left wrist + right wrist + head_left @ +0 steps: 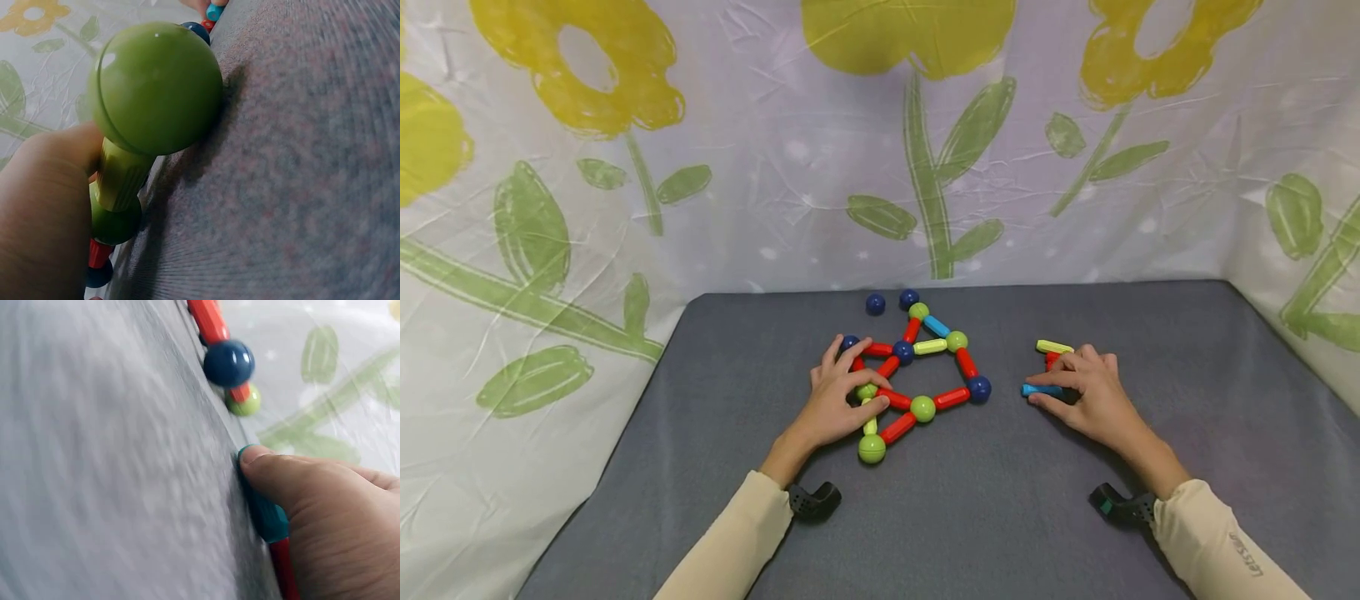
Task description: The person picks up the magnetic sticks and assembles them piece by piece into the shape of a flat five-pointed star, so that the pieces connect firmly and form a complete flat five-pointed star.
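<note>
A frame of magnetic sticks and balls lies on the grey table, with red sticks point(952, 398), green balls point(922, 408) and dark blue balls point(980, 389). My left hand point(835, 398) rests over its left side, fingers spread and thumb beside a green ball. Part of that side is hidden under the fingers. A larger-looking green ball point(159, 87) on a yellow-green stick point(122, 178) stands close before the left wrist camera. On the right, my right hand point(1093, 396) pinches a blue stick point(1037, 390), thumb point(269, 469) along its end. A red stick point(284, 569) shows beside it.
Two dark blue balls, one loose point(876, 304) and one by the frame's top point(909, 297), sit near the back edge. Beyond the right hand's fingers lie a yellow-green stick point(1054, 346) and red pieces point(1051, 360). A flower-printed curtain point(760, 208) encloses the table.
</note>
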`<control>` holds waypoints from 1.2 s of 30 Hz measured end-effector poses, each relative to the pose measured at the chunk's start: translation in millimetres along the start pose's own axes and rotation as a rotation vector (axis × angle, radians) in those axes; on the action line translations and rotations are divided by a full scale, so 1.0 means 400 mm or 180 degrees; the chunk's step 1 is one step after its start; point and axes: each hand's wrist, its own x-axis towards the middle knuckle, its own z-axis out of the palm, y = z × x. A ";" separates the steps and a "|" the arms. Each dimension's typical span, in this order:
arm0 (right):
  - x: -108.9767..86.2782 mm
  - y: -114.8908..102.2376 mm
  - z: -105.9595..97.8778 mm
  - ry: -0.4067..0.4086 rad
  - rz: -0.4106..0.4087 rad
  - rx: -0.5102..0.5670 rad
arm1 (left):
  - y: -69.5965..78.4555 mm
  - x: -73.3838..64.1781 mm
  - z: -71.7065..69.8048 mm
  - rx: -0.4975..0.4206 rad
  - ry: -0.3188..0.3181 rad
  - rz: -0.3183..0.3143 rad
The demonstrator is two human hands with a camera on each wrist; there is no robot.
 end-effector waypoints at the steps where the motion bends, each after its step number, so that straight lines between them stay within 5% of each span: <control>1: 0.002 -0.007 0.003 -0.0034 -0.0016 -0.0006 | 0.000 0.000 0.000 -0.0004 0.0003 0.0004; 11: 0.007 -0.075 0.038 -0.0430 -0.0117 0.0283 | 0.000 0.000 0.001 -0.0001 0.0002 0.0009; 20: 0.008 -0.123 0.061 -0.0796 0.0221 0.0807 | 0.005 0.000 0.001 0.0035 -0.0001 0.0016; 36: 0.011 -0.225 0.103 -0.0727 0.0508 0.0871 | 0.020 -0.001 0.009 0.0134 -0.0103 0.0052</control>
